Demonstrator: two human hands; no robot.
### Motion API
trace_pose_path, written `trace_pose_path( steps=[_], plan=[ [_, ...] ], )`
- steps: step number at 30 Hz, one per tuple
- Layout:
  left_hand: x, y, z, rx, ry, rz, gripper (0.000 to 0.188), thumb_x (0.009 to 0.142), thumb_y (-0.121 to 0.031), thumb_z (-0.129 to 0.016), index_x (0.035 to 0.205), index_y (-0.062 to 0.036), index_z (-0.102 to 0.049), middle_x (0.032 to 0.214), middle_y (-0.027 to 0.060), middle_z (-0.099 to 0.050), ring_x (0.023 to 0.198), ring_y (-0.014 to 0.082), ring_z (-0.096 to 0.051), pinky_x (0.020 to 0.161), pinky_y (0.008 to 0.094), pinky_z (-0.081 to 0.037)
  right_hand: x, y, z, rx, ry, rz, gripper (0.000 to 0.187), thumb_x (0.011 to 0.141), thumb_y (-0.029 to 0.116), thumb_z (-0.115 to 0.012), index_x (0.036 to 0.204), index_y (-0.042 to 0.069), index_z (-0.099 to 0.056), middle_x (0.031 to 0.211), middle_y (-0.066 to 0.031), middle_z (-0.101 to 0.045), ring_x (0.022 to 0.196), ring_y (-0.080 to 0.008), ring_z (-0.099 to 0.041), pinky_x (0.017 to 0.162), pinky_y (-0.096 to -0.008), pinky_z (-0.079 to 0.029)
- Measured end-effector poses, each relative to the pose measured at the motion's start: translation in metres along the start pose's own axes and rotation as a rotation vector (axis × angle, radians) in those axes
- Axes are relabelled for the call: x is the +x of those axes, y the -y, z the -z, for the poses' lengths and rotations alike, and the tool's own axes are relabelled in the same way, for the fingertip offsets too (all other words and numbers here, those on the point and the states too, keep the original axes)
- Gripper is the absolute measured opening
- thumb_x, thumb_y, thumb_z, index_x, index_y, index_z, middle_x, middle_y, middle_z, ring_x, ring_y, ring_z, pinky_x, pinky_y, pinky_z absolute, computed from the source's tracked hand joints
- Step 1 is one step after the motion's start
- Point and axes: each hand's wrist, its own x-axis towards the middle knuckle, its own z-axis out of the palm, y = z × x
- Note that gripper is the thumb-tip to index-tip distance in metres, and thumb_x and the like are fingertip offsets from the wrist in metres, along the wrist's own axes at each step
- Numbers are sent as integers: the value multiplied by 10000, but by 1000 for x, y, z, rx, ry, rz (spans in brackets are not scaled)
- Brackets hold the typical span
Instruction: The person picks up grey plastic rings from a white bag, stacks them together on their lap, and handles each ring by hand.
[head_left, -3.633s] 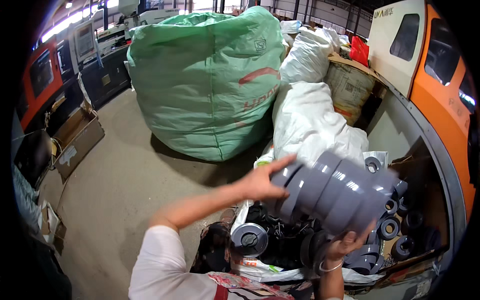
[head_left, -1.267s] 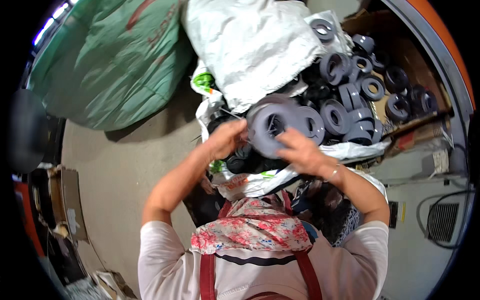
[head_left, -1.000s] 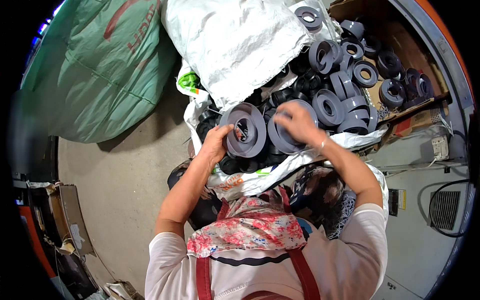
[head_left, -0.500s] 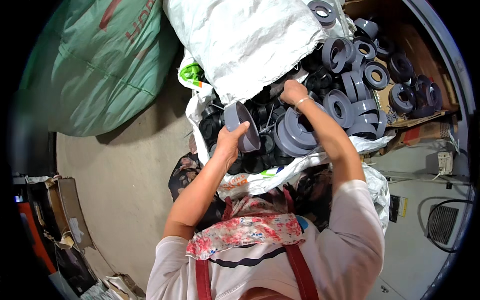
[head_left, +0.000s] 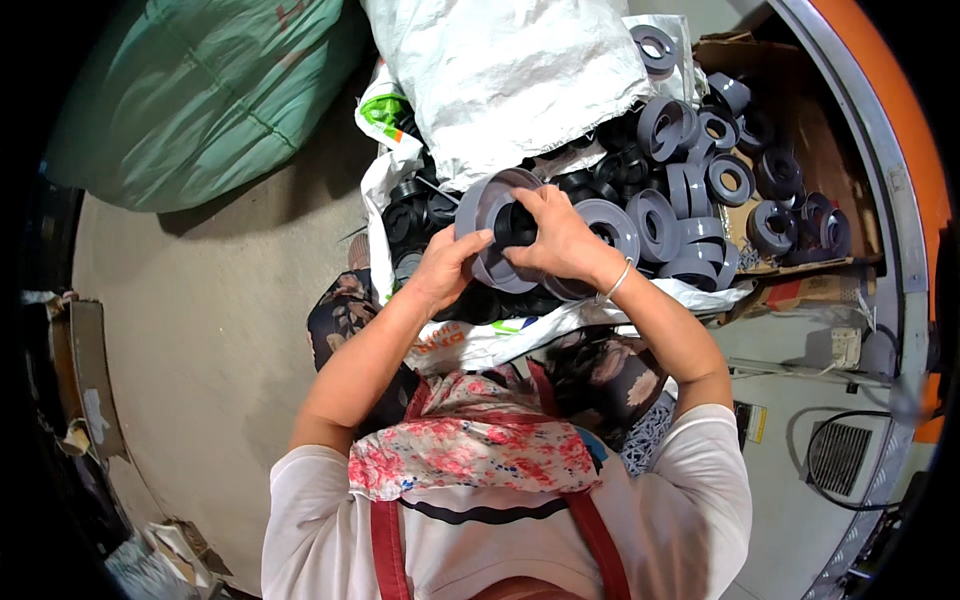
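A deep grey plastic ring (head_left: pixel 484 203) with a wide inner flange is tilted up in front of me. My left hand (head_left: pixel 446 268) grips its near left side, the thumb over the rim. From the right, my right hand (head_left: pixel 568 240) curls its fingers around a black round part (head_left: pixel 515 226) at the ring's central opening. Those fingers partly cover the ring, and how deep the black part sits in it is hidden. Just below both hands lies an open white woven sack (head_left: pixel 465 345) holding loose black round parts (head_left: pixel 404 222) and more grey rings (head_left: pixel 655 226).
A full white sack (head_left: pixel 510 85) lies across the far side of the open one. At far left bulges a large green sack (head_left: pixel 225 100). Several grey rings fill a cardboard box (head_left: pixel 835 262) to the right. A grey panel with a vent (head_left: pixel 838 460) stands at right.
My right hand has come back from the black parts in the sack to the ring, bringing a black part. The ring has turned its opening toward me. The whole view has shifted slightly.
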Motion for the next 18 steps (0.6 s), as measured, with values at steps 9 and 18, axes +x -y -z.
trace_pose_path(
  steps=[9,18],
  plan=[
    [-9,-12,6,-23,150,127,351,841,-204,-605,1117,-15,-496,1020,52,-573,901,138,-570,795,311,-481,-15,7,3,-166,20,357,658,589,193,-771,1120,-15,-442,1046,-213,-472,1018,-372,-455,837,-389,-440],
    [-11,3,-3,6,61,-63,389,815,-157,-644,1137,-23,-472,1036,49,-554,908,141,-550,797,299,-468,-16,-14,-9,381,216,-168,696,791,487,-596,1049,-148,-475,702,-185,-616,489,-187,-597,428,-266,-478]
  ],
)
